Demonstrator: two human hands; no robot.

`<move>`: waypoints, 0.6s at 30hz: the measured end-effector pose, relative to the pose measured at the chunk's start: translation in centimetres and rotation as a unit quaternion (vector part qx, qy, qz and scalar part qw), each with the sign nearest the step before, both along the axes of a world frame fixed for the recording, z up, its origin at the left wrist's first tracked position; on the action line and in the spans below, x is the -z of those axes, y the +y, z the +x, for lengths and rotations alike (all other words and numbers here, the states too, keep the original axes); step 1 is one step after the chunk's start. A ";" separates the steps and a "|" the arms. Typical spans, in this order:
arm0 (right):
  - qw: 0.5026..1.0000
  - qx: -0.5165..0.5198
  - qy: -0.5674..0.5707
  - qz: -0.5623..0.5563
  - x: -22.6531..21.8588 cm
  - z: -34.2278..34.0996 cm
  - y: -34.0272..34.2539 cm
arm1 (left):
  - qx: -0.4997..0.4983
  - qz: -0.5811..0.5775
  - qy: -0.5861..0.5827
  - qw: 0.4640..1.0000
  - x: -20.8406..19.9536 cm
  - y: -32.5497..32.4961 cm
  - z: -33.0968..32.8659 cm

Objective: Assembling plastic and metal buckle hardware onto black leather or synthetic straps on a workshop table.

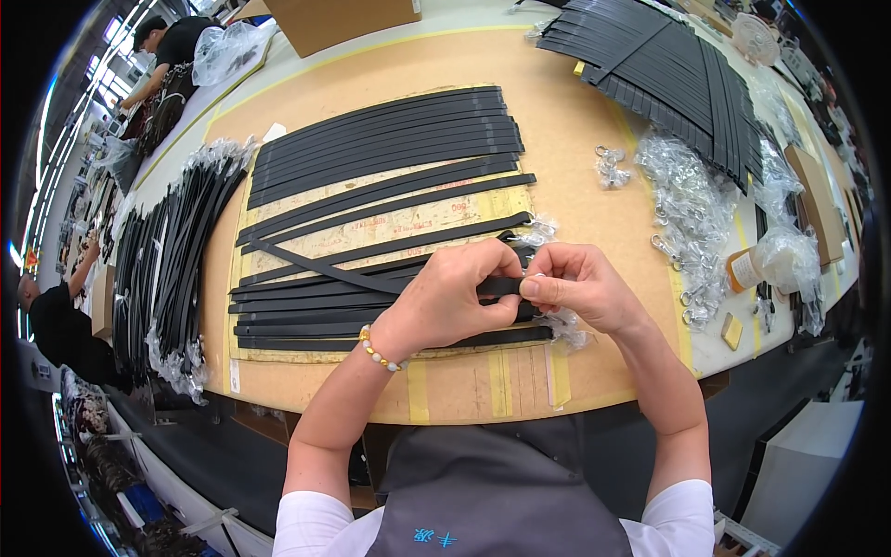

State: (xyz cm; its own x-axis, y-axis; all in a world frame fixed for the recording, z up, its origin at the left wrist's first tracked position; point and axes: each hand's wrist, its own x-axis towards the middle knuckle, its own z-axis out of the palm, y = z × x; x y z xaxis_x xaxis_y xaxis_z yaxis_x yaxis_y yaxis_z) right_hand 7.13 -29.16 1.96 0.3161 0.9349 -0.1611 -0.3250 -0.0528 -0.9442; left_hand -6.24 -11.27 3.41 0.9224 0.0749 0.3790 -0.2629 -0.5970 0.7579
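One black flat strap point(325, 270) runs slantwise across the others, and its right end is between my hands. My left hand point(453, 295) is closed on this strap near that end, thumb and fingers pinching it. Close on its right, my right hand point(577, 286) pinches the tip; the fingertips cover what is there. Beneath both hands, more black straps lie side by side, some with plastic-wrapped ends point(564, 327) at the right. Farther off, a neat row of black straps point(385, 144) covers the upper part of the worn yellowish board point(390, 223).
Bundled straps point(186, 251) with wrapped ends lie at the left. At the right are a pile of plastic-wrapped metal clasps point(687, 204), stacked straps point(664, 74), an orange-labelled container point(742, 269) and a yellow block point(731, 331). A cardboard box point(343, 23) stands behind. Two people work at the left.
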 end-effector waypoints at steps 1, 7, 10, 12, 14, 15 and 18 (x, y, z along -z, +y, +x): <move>1.000 0.000 0.000 0.000 0.0 0.1 0.1 | 0.002 -0.001 -0.005 1.000 0.1 0.1 0.1; 0.999 0.006 -0.037 0.002 -0.2 -0.3 0.6 | -0.004 0.008 -0.004 1.000 -0.6 0.4 -0.2; 0.996 0.027 -0.084 -0.027 -0.3 -0.7 0.5 | 0.009 0.003 -0.007 1.000 -0.5 0.4 -0.5; 0.994 0.036 -0.104 -0.027 -0.5 -1.1 0.1 | 0.025 -0.010 -0.007 1.000 -0.6 0.2 -0.6; 0.993 0.030 -0.109 -0.011 -0.1 -1.5 0.0 | 0.045 -0.004 0.018 0.999 -0.4 0.3 -0.7; 0.993 0.047 -0.108 -0.019 -0.1 -1.8 -0.3 | 0.048 -0.013 0.029 0.998 -0.6 0.1 -0.7; 0.993 0.059 -0.101 -0.016 -0.2 -1.9 -0.5 | 0.053 -0.022 0.023 0.998 -1.0 0.1 -1.0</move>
State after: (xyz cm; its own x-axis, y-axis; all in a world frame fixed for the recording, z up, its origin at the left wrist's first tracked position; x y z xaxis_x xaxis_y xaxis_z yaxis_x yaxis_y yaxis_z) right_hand 5.28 -29.65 2.11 0.4517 0.8852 -0.1116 -0.1343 -0.0562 -0.9894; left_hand -7.23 -11.16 4.40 0.9423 -0.0080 0.3348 -0.2873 -0.5330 0.7958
